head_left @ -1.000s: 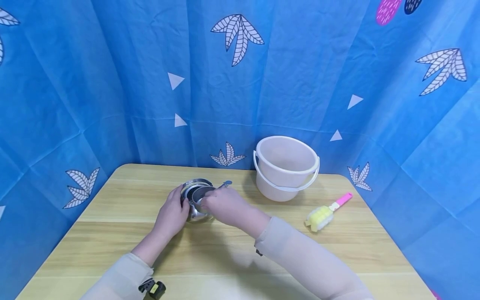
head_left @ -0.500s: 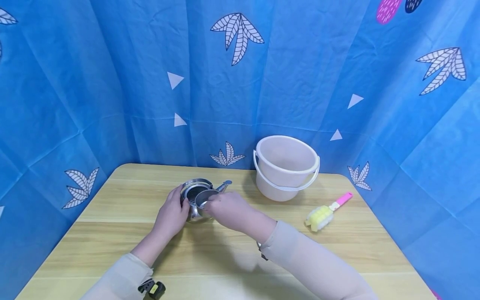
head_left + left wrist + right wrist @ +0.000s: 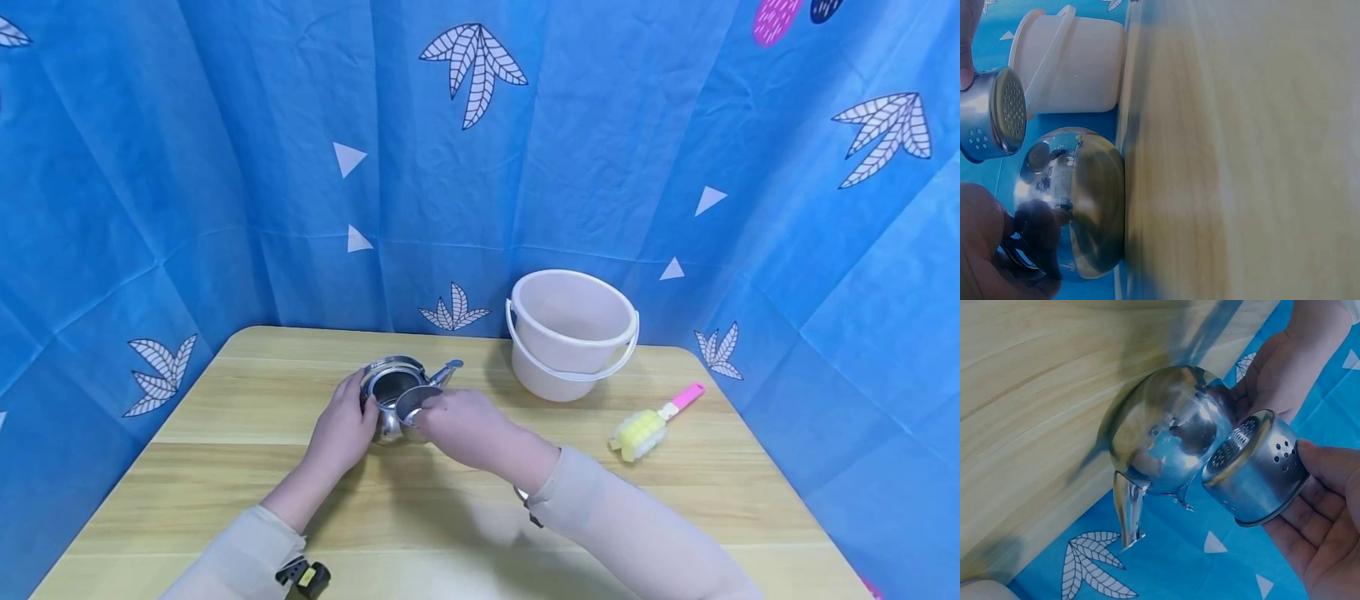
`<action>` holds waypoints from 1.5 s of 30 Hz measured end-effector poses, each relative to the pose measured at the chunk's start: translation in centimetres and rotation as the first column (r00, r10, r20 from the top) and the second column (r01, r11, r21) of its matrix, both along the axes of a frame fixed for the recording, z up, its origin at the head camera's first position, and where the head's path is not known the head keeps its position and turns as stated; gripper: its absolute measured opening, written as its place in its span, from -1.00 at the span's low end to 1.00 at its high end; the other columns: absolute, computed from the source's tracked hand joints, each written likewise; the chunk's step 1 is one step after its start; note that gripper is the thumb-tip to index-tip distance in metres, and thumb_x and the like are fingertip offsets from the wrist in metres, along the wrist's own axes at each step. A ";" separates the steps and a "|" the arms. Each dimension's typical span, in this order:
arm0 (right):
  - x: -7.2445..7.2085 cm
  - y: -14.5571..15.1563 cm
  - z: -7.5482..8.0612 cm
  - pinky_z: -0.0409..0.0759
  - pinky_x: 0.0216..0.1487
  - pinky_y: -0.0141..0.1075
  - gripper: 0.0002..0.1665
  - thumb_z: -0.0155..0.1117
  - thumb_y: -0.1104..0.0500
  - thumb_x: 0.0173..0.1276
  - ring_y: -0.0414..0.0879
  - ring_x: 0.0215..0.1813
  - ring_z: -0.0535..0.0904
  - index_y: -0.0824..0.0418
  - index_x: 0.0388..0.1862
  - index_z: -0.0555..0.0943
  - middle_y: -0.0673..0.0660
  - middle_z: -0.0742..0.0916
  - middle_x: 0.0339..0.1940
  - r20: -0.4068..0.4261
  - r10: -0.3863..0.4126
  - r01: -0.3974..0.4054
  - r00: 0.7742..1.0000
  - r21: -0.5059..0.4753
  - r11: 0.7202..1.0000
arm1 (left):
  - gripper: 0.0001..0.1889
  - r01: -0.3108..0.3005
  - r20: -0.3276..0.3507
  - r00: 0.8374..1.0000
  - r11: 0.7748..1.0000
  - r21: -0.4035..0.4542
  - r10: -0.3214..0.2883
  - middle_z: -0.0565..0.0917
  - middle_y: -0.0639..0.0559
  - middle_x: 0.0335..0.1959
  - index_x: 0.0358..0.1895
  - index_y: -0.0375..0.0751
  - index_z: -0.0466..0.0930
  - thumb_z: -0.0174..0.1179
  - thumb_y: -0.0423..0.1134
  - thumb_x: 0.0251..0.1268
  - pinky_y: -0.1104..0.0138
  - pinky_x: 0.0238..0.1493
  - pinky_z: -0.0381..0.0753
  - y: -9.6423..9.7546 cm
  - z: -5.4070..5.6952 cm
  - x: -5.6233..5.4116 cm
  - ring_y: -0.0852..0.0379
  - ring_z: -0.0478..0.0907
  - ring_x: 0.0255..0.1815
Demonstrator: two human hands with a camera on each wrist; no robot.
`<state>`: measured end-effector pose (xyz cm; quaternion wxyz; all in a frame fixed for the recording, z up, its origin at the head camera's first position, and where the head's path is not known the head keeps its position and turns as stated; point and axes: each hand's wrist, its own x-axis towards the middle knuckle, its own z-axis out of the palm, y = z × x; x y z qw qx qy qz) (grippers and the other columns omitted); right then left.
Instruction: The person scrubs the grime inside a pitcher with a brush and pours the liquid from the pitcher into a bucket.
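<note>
My right hand (image 3: 468, 429) pinches the small silver steel strainer cup with its hole-punched base (image 3: 1266, 478), thumb on one side of the wall near the rim and fingers on the other. The cup sits just beside the mouth of the round, mirror-bright steel teapot (image 3: 1163, 434), base downward and a little tilted. The teapot stands on the pale wood-grain table (image 3: 225, 467), with my left hand (image 3: 345, 429) holding its left side. That grip lies in shadow in the left wrist view, so I can't be sure whether my fingers are round a handle or only on the body.

I judge the cup to be light, thin-walled and stiff; it may ring or dent if knocked, but it shouldn't break. Its polished wall could slide under damp fingers, so the lip is the best place to hold, leaving the punched base free. The teapot should be heavier, yet easy to turn on its rounded belly; a hold low on the side, away from the slim spout (image 3: 1129, 509), would steady it.
</note>
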<state>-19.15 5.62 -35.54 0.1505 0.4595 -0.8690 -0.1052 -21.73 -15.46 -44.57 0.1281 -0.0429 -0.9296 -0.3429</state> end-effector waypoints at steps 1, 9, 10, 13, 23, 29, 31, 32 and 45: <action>0.0 0.0 0.0 0.50 -0.59 -0.40 -0.76 0.29 0.24 0.36 -0.26 -0.47 0.56 -0.12 -0.38 0.74 -0.14 0.69 -0.46 0.000 0.001 -0.001 1.000 0.000 1.000 | -0.40 0.000 0.001 1.000 1.000 0.001 0.000 0.23 -0.49 0.45 0.48 -0.56 0.10 -0.08 -0.24 0.55 -0.17 0.40 0.28 0.0 0.0 0.0 -0.42 0.27 0.40; 0.3 0.3 -0.1 0.45 -0.64 -0.41 -0.77 0.29 0.22 0.36 -0.28 -0.52 0.50 -0.11 -0.42 0.71 -0.15 0.66 -0.49 -0.012 -0.001 0.001 1.000 0.013 1.000 | -0.40 -0.002 -0.010 1.000 1.000 -0.002 0.002 0.24 -0.48 0.44 0.48 -0.55 0.11 -0.12 -0.22 0.55 -0.17 0.39 0.31 -0.1 0.0 -0.1 -0.42 0.30 0.39; 0.3 0.3 -0.1 0.45 -0.64 -0.42 -0.78 0.29 0.22 0.36 -0.27 -0.52 0.50 -0.10 -0.42 0.71 -0.14 0.67 -0.49 -0.009 -0.002 0.003 1.000 0.016 1.000 | -0.40 -0.002 -0.011 1.000 1.000 -0.003 0.002 0.24 -0.48 0.44 0.48 -0.55 0.11 -0.12 -0.21 0.55 -0.17 0.38 0.31 0.0 0.0 -0.1 -0.42 0.31 0.38; 0.5 0.4 0.0 0.44 -0.63 -0.43 -0.81 0.30 0.21 0.37 -0.26 -0.51 0.50 -0.08 -0.39 0.72 -0.14 0.68 -0.48 0.005 -0.007 0.007 1.000 0.024 1.000 | -0.40 -0.002 -0.007 1.000 1.000 -0.003 0.002 0.24 -0.48 0.44 0.48 -0.55 0.11 -0.12 -0.21 0.55 -0.18 0.38 0.32 0.0 0.0 -0.1 -0.42 0.31 0.38; 1.0 0.9 0.0 0.37 -0.67 -0.45 -0.84 0.33 0.16 0.38 -0.29 -0.56 0.44 -0.08 -0.39 0.72 -0.15 0.64 -0.51 0.021 -0.009 0.008 1.000 0.039 0.999 | -0.40 -0.001 0.008 1.000 1.000 -0.008 0.001 0.22 -0.48 0.45 0.49 -0.54 0.09 -0.13 -0.21 0.56 -0.17 0.39 0.30 0.0 0.2 0.0 -0.43 0.29 0.39; 1.3 1.1 -0.4 0.38 -0.67 -0.44 -0.84 0.32 0.15 0.39 -0.28 -0.56 0.45 -0.09 -0.40 0.71 -0.16 0.65 -0.52 0.032 -0.004 0.003 0.999 0.033 0.999 | -0.40 -0.004 0.008 1.000 1.000 -0.006 0.004 0.22 -0.47 0.46 0.49 -0.54 0.10 -0.13 -0.20 0.56 -0.18 0.38 0.31 0.0 0.2 -0.1 -0.43 0.29 0.39; 1.4 1.2 -0.5 0.39 -0.67 -0.43 -0.83 0.32 0.15 0.38 -0.28 -0.56 0.45 -0.10 -0.41 0.70 -0.16 0.64 -0.53 0.025 -0.007 0.006 1.000 0.039 0.999 | -0.40 -0.004 0.007 1.000 1.000 -0.004 0.004 0.22 -0.48 0.46 0.49 -0.54 0.10 -0.13 -0.21 0.57 -0.18 0.38 0.31 0.0 0.2 -0.1 -0.43 0.30 0.39; 1.4 1.2 -0.6 0.40 -0.67 -0.43 -0.82 0.32 0.16 0.38 -0.29 -0.57 0.45 -0.10 -0.42 0.69 -0.16 0.63 -0.53 0.025 -0.009 0.008 1.000 0.040 0.999 | -0.41 -0.004 0.007 1.000 1.000 -0.005 0.004 0.22 -0.47 0.45 0.49 -0.54 0.10 -0.13 -0.21 0.57 -0.18 0.38 0.31 0.0 0.2 -0.1 -0.43 0.30 0.38; 1.5 1.8 -0.9 0.39 -0.67 -0.41 -0.76 0.33 0.13 0.36 -0.30 -0.60 0.40 -0.13 -0.52 0.63 -0.19 0.58 -0.60 0.055 -0.006 0.005 0.998 0.016 1.000 | -0.40 -0.002 0.011 1.000 1.000 -0.003 0.002 0.23 -0.47 0.45 0.49 -0.54 0.10 -0.14 -0.20 0.56 -0.18 0.38 0.31 0.1 0.3 0.0 -0.42 0.30 0.39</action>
